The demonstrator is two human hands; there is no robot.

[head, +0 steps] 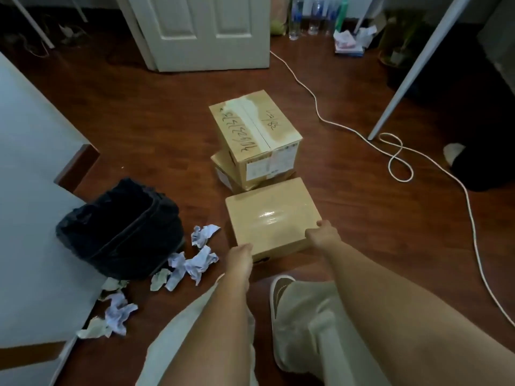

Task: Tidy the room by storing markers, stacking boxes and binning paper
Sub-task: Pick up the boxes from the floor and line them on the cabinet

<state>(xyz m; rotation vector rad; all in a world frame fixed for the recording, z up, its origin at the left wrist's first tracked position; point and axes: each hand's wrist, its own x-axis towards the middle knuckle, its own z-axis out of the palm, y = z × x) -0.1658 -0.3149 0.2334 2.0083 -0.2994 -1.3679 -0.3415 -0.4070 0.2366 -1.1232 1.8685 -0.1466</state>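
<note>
A plain taped cardboard box (271,215) lies on the wooden floor in front of me. My left hand (239,256) grips its near left corner and my right hand (323,232) grips its near right edge, thumb on top. Just beyond it, a box with handwriting and tape (253,126) sits stacked on a lower box (237,176). Several crumpled paper balls (199,263) lie scattered on the floor to the left, next to a bin lined with a black bag (122,229). No markers are in view.
A white table (30,190) fills the left side. A white cable (395,160) snakes across the floor on the right past a white table leg (412,68). A white door (206,29) and bottles (312,15) stand at the back. My slippered foot (281,293) is near the box.
</note>
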